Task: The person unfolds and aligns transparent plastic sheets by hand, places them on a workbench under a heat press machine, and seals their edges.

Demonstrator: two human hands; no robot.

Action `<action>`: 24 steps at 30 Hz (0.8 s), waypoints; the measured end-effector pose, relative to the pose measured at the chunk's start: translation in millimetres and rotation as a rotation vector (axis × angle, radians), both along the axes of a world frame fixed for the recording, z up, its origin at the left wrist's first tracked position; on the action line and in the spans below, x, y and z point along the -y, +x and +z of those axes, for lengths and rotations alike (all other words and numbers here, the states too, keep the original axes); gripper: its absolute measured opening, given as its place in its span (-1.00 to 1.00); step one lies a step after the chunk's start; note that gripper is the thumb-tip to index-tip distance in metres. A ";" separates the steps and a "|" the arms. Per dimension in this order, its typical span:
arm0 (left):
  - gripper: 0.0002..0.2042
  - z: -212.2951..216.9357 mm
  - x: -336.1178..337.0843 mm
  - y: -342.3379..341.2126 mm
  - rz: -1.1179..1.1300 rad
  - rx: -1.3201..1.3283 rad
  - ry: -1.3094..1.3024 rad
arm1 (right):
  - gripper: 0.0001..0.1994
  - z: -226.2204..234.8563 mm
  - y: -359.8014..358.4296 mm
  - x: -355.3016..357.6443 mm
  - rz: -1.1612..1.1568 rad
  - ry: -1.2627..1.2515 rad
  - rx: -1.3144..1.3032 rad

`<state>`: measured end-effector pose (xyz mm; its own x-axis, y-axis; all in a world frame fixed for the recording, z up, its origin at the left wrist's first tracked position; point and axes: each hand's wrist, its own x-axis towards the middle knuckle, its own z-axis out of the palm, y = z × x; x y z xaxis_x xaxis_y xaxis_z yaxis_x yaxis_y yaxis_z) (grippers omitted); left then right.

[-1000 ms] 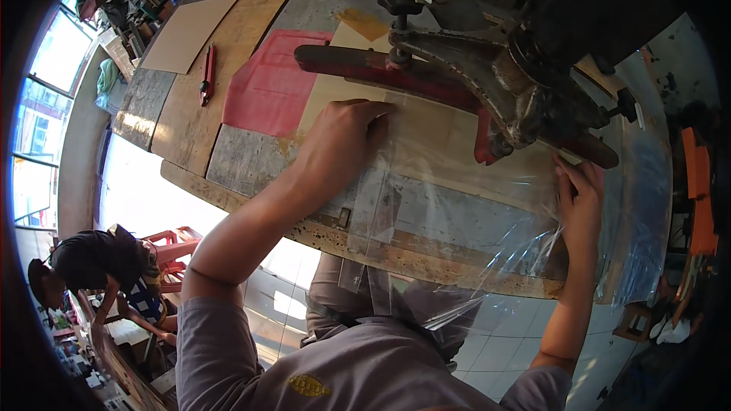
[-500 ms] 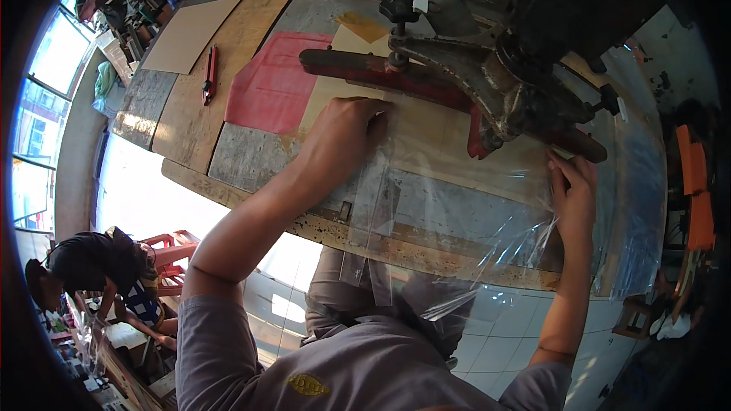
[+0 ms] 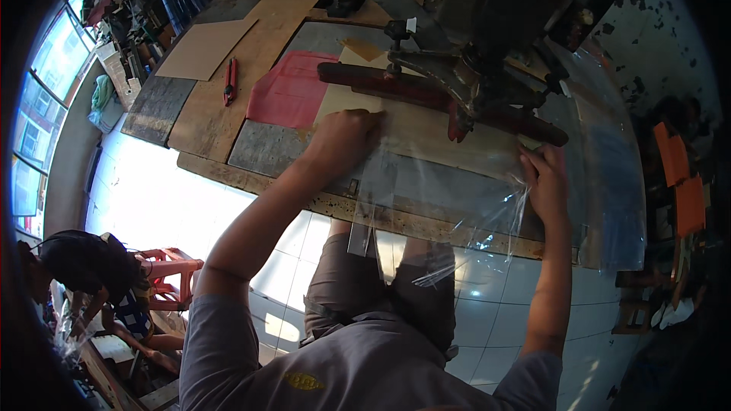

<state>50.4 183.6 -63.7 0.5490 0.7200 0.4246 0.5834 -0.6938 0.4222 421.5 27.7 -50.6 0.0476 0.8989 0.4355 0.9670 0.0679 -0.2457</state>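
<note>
Pinching clear film [image 3: 449,202] with left hand [image 3: 340,139] and right hand [image 3: 547,183] | near press bar [image 3: 354,78] | could skew from uneven pull, crease from slack

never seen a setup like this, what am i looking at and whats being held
There is no robot: the view comes from a wide fisheye camera on a person's head, looking down. The grips are that person's bare left hand and right hand. The right hand pinches clear plastic film; the left is at the film's other side, its hold hard to make out. Ahead stands a dark metal machine with a long bar over a pale sheet. On the workbench, leftward, lie a red sheet, a red cutter and a brown board.
</note>
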 end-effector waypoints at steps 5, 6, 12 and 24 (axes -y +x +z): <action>-0.80 0.6 42.6 -24.9 -0.013 -0.019 -0.026 | -0.70 -6.3 -9.0 49.5 -0.036 -0.021 -0.270; -0.80 -4.0 54.8 -32.8 -0.009 0.045 0.034 | -0.70 -12.8 -12.2 59.3 -0.042 -0.018 -0.267; -0.79 -16.8 105.6 -55.2 0.189 0.220 0.129 | -0.72 -18.4 -25.2 87.1 -0.197 0.121 -0.351; -0.79 -25.4 102.6 -50.2 0.248 0.218 0.240 | -0.77 -26.1 -22.3 88.7 -0.274 0.301 -0.365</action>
<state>0.3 81.1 -89.0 0.2494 0.6857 0.6839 0.6601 -0.6370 0.3980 399.2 -60.9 -76.7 0.4589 0.6705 0.5829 0.8148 -0.0560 -0.5771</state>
